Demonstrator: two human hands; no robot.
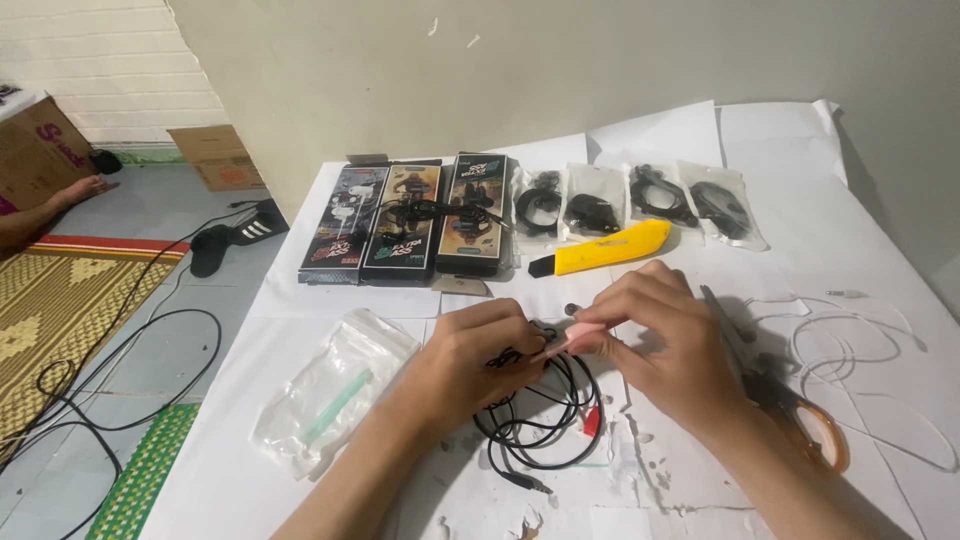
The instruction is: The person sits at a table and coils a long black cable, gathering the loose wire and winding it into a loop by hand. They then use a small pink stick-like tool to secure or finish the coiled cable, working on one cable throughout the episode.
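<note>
left hand (478, 352) grip clamped on black cable (540, 415) | right hand (660, 335) grip pinching pink piece (568, 340) | coil below both

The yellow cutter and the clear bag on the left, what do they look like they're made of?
The yellow cutter looks like hard moulded plastic, smooth and slightly glossy, with a black tip. The clear bag looks like thin soft plastic film: see-through, crinkled, with shiny creases.

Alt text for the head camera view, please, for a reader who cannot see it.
Two bare hands, left hand and right hand, pinch a small pink piece over a coiled black cable on a white paper-covered table. Behind lie three boxes, bagged earphones and a yellow utility knife.
</note>
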